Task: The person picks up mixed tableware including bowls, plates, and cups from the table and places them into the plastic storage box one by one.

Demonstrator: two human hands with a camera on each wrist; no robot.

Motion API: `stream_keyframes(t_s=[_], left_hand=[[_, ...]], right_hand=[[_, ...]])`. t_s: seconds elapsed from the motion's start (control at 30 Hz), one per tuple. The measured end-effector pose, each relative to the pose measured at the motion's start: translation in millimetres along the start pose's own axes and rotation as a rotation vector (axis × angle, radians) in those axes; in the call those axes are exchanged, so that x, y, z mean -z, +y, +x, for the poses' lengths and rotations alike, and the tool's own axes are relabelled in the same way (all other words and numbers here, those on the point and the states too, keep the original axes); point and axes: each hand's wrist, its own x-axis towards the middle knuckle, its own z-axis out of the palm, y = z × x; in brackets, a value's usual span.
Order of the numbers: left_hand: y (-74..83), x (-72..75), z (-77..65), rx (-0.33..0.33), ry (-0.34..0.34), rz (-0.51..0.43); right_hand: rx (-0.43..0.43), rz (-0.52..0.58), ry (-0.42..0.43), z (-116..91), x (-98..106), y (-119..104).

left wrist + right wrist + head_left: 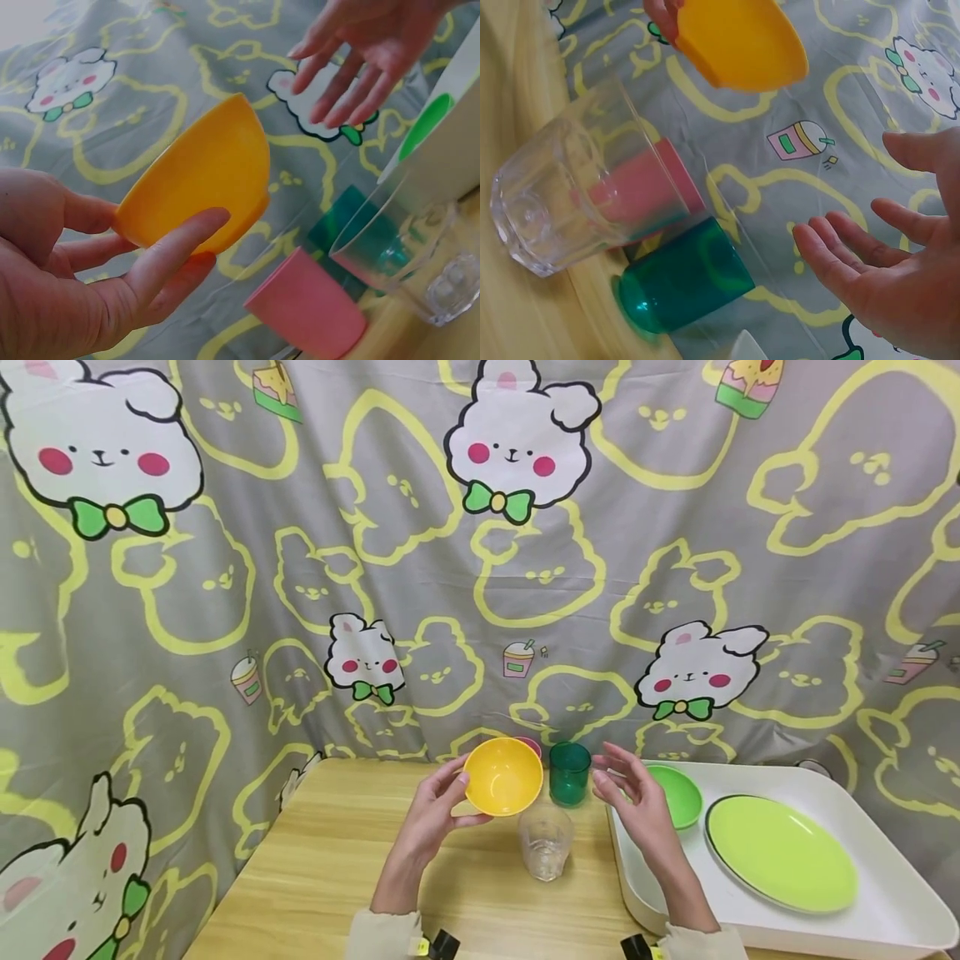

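My left hand point(438, 802) grips a yellow bowl point(504, 777) by its side, lifted above the table and tilted so its inside faces me. In the left wrist view the thumb lies along the outside of the bowl point(202, 172). My right hand point(630, 785) is raised with fingers spread and holds nothing, beside a green cup point(570, 781). A clear glass point(546, 847) stands on the table below the bowl. Behind the bowl is a pink cup point(531, 745), mostly hidden in the head view; the left wrist view shows its side point(307, 307).
A white tray point(637, 893) stands at the right of the wooden table point(315, 860). In it are a green bowl point(678, 797) and a lime-green plate point(783, 856). A grey patterned curtain point(420, 568) hangs right behind the table.
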Motion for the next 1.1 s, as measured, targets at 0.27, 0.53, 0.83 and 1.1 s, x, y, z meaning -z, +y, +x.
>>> stream_keyframes(t_s=[0.27,0.53,0.83,1.1], left_hand=[[-1.6,-14.7,-0.4,0.010,-0.013,-0.003],[-5.8,-25.1,-0.6,0.004,0.001,0.036],[-10.2,-35.6,-0.8,0.003,-0.013,0.052],[-15.0,-41.0,-0.5,-0.021,-0.027,0.045]], right_hand=[[0.009,0.023,-0.055,2,-8,-1],[0.005,0.060,-0.122,-3,-18,-2],[-0.060,0.033,-0.124,-7,-24,-8],[-0.080,0.037,-0.154,-7,-24,-8]])
